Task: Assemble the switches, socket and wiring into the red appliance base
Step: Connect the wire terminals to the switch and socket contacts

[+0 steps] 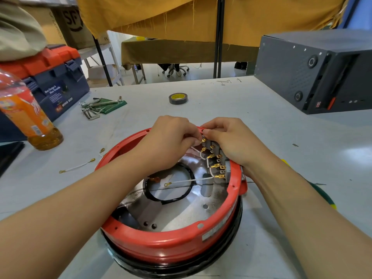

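The red appliance base (171, 241) lies open side up on the table in front of me. A grey switch block (218, 158) with brass terminals sits against its far right inner wall, short white wires looping between the terminals. My left hand (171, 135) pinches a brass connector on a white wire (198, 153) at the block's top terminal. My right hand (231, 137) grips the top of the block and the rim. A longer white wire (191, 181) with a ring lug runs across the inside.
A loose white wire (77, 167) with brass ends lies left of the base. Behind it are hex keys (94, 109), a tape roll (178, 98), an orange drink bottle (30, 117) and a toolbox (54, 81). A dark metal case (314, 71) stands at the back right.
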Motion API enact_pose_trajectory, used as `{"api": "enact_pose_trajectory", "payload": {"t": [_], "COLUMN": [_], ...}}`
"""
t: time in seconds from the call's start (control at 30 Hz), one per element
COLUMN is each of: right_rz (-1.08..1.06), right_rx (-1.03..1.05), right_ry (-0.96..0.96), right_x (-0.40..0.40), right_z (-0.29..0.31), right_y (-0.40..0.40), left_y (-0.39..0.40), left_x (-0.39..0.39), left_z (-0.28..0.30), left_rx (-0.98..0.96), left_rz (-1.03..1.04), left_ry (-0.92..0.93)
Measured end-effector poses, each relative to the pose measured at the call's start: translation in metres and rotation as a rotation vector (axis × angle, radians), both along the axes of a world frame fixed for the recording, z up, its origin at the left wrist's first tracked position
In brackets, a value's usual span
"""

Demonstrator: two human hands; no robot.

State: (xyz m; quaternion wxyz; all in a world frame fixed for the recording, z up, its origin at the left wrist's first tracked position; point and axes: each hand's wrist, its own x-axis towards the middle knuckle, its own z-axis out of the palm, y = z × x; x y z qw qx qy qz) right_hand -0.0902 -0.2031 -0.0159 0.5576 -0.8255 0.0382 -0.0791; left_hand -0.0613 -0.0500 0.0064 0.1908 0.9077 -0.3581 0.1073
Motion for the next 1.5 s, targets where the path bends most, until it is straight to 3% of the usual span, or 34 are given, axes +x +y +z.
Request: {"api": "enact_pose_trajectory", "payload": {"t": [0.27,0.6,0.73,0.87,1.5], "right_rz": [-0.008,0.064,0.051,0.049,0.066], "right_rx": [-0.056,-0.068,-0.115,-0.143,-0.126], "right_ry": [-0.035,-0.002,-0.010,-0.012,-0.021], "right_x": [-0.001,-0.008,-0.008,-0.008,-0.009], "right_z": [0.001,0.006,0.007,0.008,0.009], "right_y": [0.000,0.000,0.000,0.001,0.002], "left_y": [0.015,0.119,0.158,0.175,0.164], "left_x": [-0.001,0.003,0.002,0.005,0.022], "left_z": [0.025,0.018,0.002,-0.019,-0.035], "left_rx": [-0.093,-0.359,-0.113,0.072,-0.181], "left_rz": [0.013,0.373,0.476,0.539,0.714], "left_ry": [0.127,0.209,0.370,0.389,0.405]}}
